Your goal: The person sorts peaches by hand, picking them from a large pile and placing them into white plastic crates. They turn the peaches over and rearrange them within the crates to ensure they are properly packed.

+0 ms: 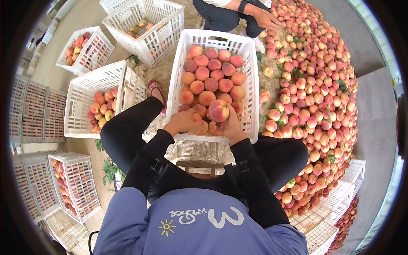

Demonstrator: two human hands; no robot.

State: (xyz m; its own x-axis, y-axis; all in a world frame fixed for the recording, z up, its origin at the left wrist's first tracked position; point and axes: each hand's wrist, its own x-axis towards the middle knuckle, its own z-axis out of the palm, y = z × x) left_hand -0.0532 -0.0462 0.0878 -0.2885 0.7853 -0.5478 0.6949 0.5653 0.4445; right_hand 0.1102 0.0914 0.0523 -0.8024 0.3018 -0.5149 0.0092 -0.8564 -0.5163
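A white plastic crate (253, 85) stands between my knees, with rows of red-yellow peaches (207, 98) in it. My right hand (233, 126) is closed round a large peach (219, 111), raised over the near end of the crate. Close by on the left, my left hand (182, 122) reaches down into the same end, fingers curled on a peach among the others. Its fingertips are partly hidden by the fruit.
A large heap of peaches (314, 102) lies to my right. Partly filled white crates (76, 110) stand on the left, near stacked crates (32, 110). Another person's hand (266, 19) is over the heap's far edge. White crates (323, 238) are at lower right.
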